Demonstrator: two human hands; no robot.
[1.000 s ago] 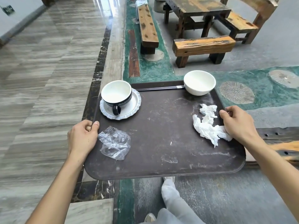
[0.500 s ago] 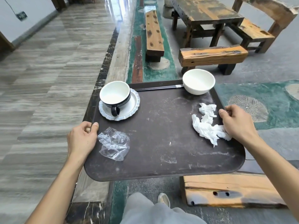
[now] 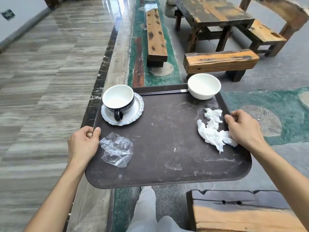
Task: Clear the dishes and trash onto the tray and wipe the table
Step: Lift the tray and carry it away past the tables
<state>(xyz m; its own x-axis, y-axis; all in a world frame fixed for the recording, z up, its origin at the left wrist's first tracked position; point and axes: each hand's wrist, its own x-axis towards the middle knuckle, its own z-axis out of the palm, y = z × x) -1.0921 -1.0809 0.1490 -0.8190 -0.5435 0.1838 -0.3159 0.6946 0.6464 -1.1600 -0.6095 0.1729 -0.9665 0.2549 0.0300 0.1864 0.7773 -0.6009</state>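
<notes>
Tray (image 3: 167, 148), broad, dark and stiff, is carried level above the floor, the left hand (image 3: 82, 144) clamped on its left rim and the right hand (image 3: 244, 129) closed on its right rim. Its load looks top-heavy and breakable: a white bowl (image 3: 204, 86) at the far edge, a cup (image 3: 118, 99) on a saucer (image 3: 132, 114). Chopsticks (image 3: 163, 92) could roll; crumpled tissue (image 3: 212, 131) and plastic wrap (image 3: 117, 149) are light enough to blow off.

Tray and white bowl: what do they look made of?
Tray: likely hard plastic, matte dark brown, judging by its scuffed, scratched surface and thin rounded rim. White bowl: probably glazed ceramic, smooth and evenly glossy, though melamine could look alike.
</notes>
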